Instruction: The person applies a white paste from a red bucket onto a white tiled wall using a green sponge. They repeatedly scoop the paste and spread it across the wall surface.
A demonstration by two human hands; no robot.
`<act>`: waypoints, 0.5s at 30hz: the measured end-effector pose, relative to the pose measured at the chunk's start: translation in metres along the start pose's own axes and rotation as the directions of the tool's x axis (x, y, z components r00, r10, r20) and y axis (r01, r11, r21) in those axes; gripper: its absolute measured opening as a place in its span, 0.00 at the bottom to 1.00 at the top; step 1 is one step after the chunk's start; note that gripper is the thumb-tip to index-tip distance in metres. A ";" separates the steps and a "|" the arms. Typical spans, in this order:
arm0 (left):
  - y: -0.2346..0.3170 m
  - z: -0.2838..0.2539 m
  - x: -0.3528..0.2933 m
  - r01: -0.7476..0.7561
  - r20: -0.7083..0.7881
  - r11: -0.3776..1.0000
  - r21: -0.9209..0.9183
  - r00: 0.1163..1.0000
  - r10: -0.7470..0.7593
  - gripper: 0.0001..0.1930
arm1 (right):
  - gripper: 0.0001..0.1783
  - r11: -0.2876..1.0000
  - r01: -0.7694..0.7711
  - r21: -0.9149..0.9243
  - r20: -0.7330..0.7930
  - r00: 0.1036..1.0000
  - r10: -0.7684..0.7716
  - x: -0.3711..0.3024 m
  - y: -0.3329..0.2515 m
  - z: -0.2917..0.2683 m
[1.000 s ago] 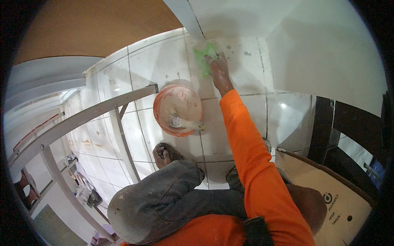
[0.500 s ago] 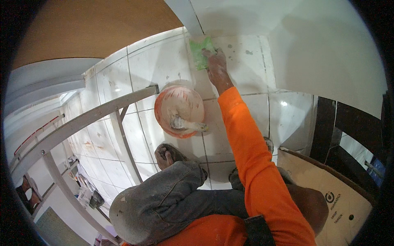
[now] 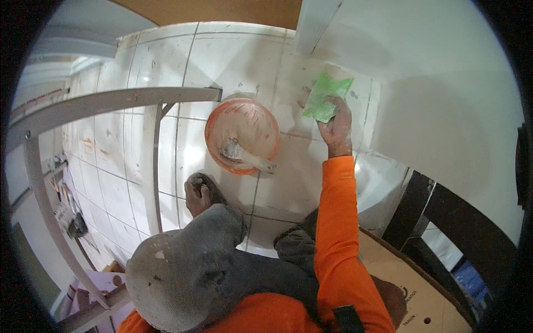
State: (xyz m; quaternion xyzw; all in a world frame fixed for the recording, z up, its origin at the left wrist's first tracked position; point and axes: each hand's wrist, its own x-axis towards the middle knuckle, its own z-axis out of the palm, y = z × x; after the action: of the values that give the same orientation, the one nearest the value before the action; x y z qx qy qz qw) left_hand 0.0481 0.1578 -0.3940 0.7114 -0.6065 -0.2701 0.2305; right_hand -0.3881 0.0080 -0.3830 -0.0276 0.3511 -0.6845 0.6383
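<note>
Nearest the camera is a bent knee in dusty grey trousers, with an orange top at the bottom edge. Just beyond the knee a bare foot rests on the white tiled floor. To the right, brown cardboard lies on the floor beside the person.

The right arm, in an orange sleeve, reaches up and away from the body. The right hand is dusted with pale material, and its grip is closed on a green sponge, fingers wrapped over the lower edge. The sponge is pressed flat on a floor tile, just where the floor meets the white wall, close to a white vertical trim. The left hand is not in view.

Left of the right hand, near but apart from it, an orange bowl stands on the tiles, smeared inside with pale mortar or grout. A tool caked with the same stuff lies in the bowl, its handle end poking over the near rim.

Further left, a grey metal frame crosses above the floor, with a thin upright bar running down from it. At the far left edge some small things lie on the floor, too blurred to tell apart. At the top, a brown surface borders the tiles.
</note>
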 end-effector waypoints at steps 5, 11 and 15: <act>0.001 0.002 -0.009 0.149 -0.026 0.989 -0.014 0.988 -0.149 0.19 | 0.31 0.705 -0.030 -0.709 -0.024 1.000 0.019 -0.003 -0.031 0.031; 0.012 0.006 -0.006 0.146 -0.046 0.988 -0.051 0.988 -0.148 0.17 | 0.40 -0.535 0.339 -0.774 0.484 0.861 -0.155 0.017 -0.045 -0.008; 0.000 0.004 -0.007 0.138 -0.040 0.980 -0.144 0.989 -0.145 0.17 | 0.37 -0.886 0.149 -0.439 0.625 0.759 -0.182 0.028 -0.045 -0.011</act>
State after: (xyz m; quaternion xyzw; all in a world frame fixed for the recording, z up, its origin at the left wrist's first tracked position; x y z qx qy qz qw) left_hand 0.0444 0.1648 -0.3958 0.7414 -0.5277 -0.3099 0.2753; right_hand -0.4367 -0.0151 -0.3794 -0.7010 0.7009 -0.0663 -0.1136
